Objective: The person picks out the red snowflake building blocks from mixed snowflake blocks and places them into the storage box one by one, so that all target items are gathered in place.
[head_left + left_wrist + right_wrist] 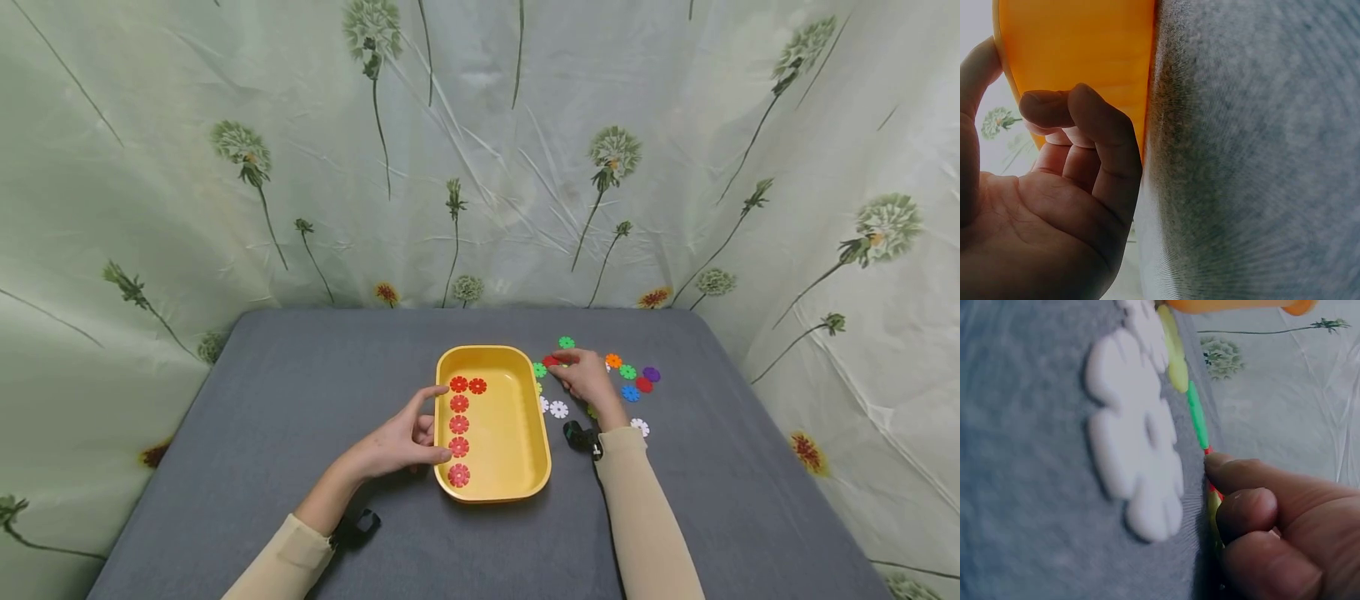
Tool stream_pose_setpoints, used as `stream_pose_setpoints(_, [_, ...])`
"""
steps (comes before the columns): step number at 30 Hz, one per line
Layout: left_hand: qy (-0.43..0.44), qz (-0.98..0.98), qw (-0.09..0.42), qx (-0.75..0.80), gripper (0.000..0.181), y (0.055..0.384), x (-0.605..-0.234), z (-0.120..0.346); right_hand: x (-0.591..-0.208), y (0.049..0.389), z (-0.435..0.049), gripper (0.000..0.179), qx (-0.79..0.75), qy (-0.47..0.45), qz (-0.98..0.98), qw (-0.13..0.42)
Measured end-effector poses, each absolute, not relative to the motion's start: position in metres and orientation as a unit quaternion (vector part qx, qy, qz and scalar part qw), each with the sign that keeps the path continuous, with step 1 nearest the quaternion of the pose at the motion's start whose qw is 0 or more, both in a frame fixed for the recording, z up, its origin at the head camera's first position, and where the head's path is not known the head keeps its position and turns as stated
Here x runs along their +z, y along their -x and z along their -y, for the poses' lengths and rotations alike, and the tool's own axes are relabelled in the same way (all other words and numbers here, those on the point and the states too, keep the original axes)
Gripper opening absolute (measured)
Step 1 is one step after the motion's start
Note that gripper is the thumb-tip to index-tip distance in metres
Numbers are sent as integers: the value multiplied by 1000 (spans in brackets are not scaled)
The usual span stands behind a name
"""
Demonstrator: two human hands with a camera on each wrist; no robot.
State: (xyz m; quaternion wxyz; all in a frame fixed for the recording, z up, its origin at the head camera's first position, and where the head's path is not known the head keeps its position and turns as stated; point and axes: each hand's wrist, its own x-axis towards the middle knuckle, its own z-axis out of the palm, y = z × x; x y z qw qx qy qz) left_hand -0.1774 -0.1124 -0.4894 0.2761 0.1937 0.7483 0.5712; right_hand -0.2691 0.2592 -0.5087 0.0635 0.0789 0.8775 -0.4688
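Your right hand (587, 377) is touching a red flower disc (551, 361), pinch unclear; left hand (397, 438) holding tray (510, 433) at disc's eight o'clock.

Your yellow tray (502, 442) holds red flower-shaped discs (459, 425) — a single colour throughout. To the tray's right, you have a white disc (558, 409), an orange disc (613, 361), a green disc (627, 372), a blue disc (630, 392) and a purple disc (651, 374). Your beige sleeves (652, 517) flank the tray on grey cloth (300, 375); behind the tray, a pale green-white curtain (300, 108) carries printed green dandelions and orange-red blooms.
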Motion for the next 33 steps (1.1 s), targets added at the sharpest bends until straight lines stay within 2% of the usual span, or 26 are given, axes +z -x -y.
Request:
stream_pose_setpoints(8, [-195, -747, 275, 573, 96, 178, -489, 112, -509, 269, -257, 48, -430, -49, -901, 43])
stream_pose_setpoints(14, [-190, -750, 276, 570, 96, 178, -490, 112, -509, 270, -256, 43, -412, -41, -909, 40])
stream_pose_setpoints(21, [-186, -747, 279, 575, 95, 178, -491, 111, -514, 269, -255, 41, -367, 4, -930, -2])
stream_pose_setpoints(27, [-186, -745, 280, 576, 95, 178, -492, 111, -511, 265, -252, 41, -393, 18, -919, -32])
stream_pose_setpoints(33, [-183, -748, 277, 574, 95, 178, -493, 111, -492, 261, -243, 40, -429, 21, -902, -47])
